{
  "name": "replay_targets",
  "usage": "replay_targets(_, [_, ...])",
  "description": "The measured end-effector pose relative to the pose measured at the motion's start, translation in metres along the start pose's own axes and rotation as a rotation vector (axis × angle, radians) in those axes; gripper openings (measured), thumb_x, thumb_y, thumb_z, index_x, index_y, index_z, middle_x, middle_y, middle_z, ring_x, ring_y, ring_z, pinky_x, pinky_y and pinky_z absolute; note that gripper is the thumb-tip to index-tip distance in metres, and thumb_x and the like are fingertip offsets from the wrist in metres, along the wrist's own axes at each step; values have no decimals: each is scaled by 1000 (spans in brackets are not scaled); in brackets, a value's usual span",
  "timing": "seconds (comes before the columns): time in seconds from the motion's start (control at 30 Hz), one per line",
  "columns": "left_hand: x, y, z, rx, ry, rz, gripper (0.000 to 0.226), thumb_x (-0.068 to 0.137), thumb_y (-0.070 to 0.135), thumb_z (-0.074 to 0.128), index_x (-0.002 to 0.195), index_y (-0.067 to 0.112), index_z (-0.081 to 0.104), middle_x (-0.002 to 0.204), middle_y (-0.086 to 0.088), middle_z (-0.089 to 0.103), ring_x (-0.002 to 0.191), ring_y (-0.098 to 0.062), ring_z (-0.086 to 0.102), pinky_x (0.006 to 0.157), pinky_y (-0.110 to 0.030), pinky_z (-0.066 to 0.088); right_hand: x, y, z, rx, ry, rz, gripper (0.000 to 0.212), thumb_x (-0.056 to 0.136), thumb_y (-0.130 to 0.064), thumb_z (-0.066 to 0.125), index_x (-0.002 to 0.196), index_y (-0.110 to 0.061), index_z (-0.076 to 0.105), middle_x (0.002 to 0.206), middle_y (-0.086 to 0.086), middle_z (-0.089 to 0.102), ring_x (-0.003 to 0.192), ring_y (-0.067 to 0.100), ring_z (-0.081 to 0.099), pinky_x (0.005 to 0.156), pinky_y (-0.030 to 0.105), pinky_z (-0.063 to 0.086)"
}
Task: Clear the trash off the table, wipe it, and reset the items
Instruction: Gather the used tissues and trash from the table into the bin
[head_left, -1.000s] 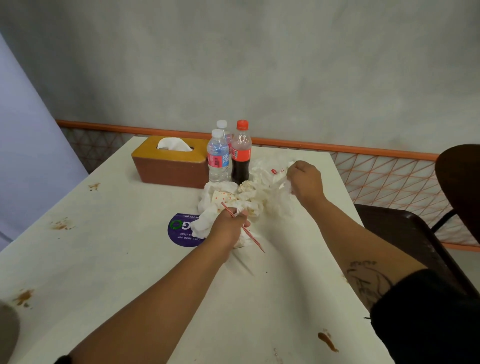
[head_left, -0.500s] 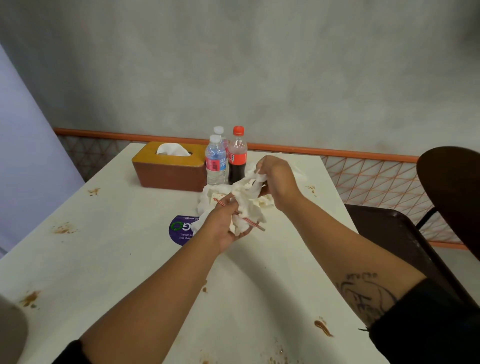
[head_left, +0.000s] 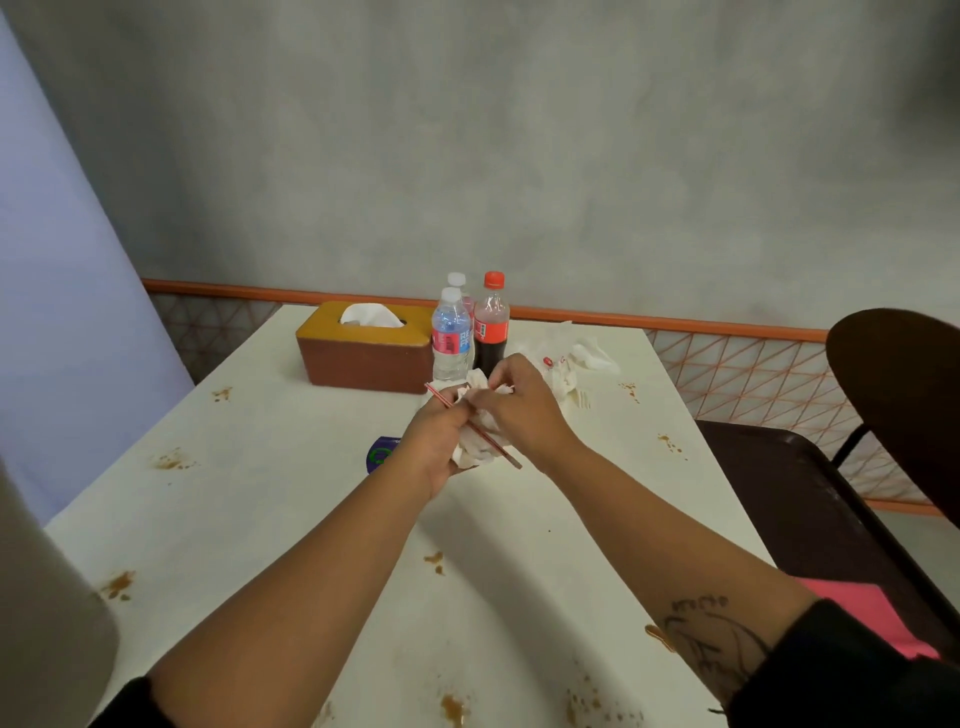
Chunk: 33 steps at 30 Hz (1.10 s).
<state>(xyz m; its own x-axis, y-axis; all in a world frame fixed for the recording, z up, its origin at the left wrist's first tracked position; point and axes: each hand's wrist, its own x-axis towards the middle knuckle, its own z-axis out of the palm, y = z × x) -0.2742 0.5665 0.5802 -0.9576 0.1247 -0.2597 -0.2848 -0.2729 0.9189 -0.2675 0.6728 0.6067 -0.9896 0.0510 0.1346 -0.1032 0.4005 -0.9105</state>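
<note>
White table (head_left: 270, 499), brown stains all over, not yet wiped. Tissue box (head_left: 363, 356) & 3 bottles (head_left: 451, 343) at far edge. Above table centre, left hand (head_left: 434, 447) grips wad of used napkins (head_left: 475, 453) w/ red straw (head_left: 500, 450); right hand (head_left: 524, 410) pinches its top, prob. packing it tight for binning. Loose napkins (head_left: 584, 358) lie right of bottles

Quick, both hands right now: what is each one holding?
Left hand: closed around crumpled white paper napkins and a thin red-and-white striped straw.
Right hand: fingers pinching the top of the same napkins.
</note>
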Motion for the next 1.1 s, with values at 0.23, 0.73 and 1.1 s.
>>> replay_targets(0.23, [-51,30,-19,245,137,101,22,98,18,43,112,16,60,111,-15,67,100,-29,65,94,-47,51,-26,-35,20,34,-339,-16,49,96,-35,49,143,-27,36,147,0,40,129,20,45,107,38,40])
replay_targets(0.73, [-219,89,-76,335,379,340,19,82,4,53,85,15,69,81,-10,65,76,-26,61,72,-37,51,-94,-142,72,213,-879,-224,39,81,4,65,109,-22,56,92,1,65,77,22,66,67,42,59])
replay_targets(1.1, [-303,157,-145,390,850,439,53,73,5,67,123,11,50,110,-14,65,97,-32,66,88,-51,53,-131,-242,147,364,-876,-318,40,78,4,66,113,-13,59,107,11,63,71,22,65,53,34,57])
